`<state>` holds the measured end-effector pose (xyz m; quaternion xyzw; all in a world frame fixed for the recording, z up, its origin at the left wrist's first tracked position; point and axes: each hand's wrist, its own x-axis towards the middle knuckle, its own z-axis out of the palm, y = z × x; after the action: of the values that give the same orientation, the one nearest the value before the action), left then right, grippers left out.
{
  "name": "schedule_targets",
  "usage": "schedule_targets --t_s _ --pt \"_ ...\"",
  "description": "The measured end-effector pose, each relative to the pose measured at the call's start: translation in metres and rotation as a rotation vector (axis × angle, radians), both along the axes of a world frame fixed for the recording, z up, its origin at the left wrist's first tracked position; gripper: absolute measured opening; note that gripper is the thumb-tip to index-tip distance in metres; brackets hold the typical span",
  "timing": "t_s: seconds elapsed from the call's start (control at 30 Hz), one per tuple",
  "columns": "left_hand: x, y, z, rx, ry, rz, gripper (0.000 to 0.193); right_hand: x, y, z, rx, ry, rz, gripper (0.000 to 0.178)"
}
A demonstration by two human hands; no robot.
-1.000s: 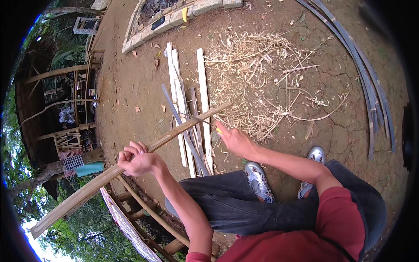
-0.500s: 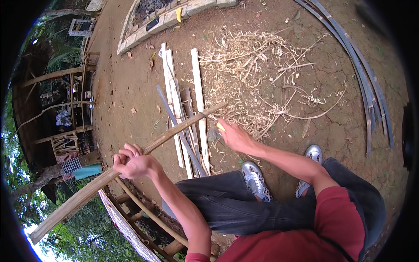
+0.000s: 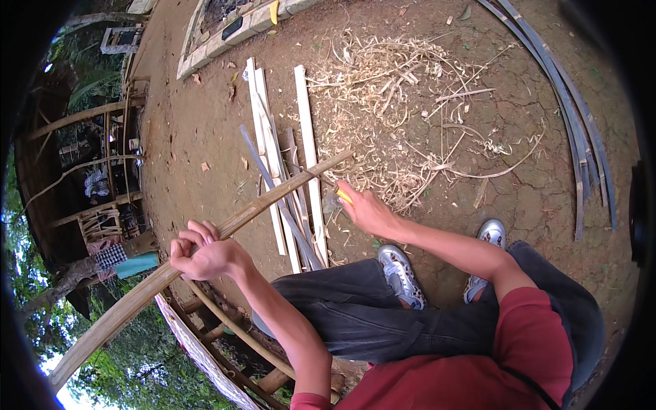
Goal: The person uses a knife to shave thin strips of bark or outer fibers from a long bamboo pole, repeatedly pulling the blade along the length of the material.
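A long brown wooden pole runs slantwise from the lower left up to its narrow tip at the middle. My left hand is closed round it, about midway along. My right hand grips a yellow-handled knife close to the pole's tip. Its thin dark blade reaches up to the pole's near side and seems to touch it. The fingers partly hide the handle.
Pale split strips and a grey strip lie on the dirt beyond the pole. Curled shavings spread beside them. Long dark strips curve at the right. A stone-edged bed borders the far side.
My right hand has shifted slightly, and the knife's blade now shows against the pole. The pole has moved a little left and up with my left hand.
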<state>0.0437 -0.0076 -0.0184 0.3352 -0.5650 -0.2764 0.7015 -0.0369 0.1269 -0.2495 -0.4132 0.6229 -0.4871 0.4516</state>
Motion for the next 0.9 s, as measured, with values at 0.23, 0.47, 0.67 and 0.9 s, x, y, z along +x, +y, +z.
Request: schedule_targets --t_s 0.23,0.47,0.67,0.9 --pt "0.004 0.002 0.002 0.078 -0.020 -0.065 0.030 -0.018 0.002 0.000 0.095 0.022 -0.027 0.036" --pt "-0.002 0.008 0.005 0.055 -0.002 -0.283 0.032 -0.016 -0.013 -0.011 0.106 -0.037 -0.025 0.028" --pt "-0.010 0.017 0.002 0.072 0.000 -0.333 0.034 -0.012 -0.008 0.018 0.004 -0.051 -0.001 0.031" --pt "-0.009 0.024 0.001 0.050 -0.035 -0.347 0.033 -0.014 -0.004 0.029 -0.016 -0.045 0.027 0.031"
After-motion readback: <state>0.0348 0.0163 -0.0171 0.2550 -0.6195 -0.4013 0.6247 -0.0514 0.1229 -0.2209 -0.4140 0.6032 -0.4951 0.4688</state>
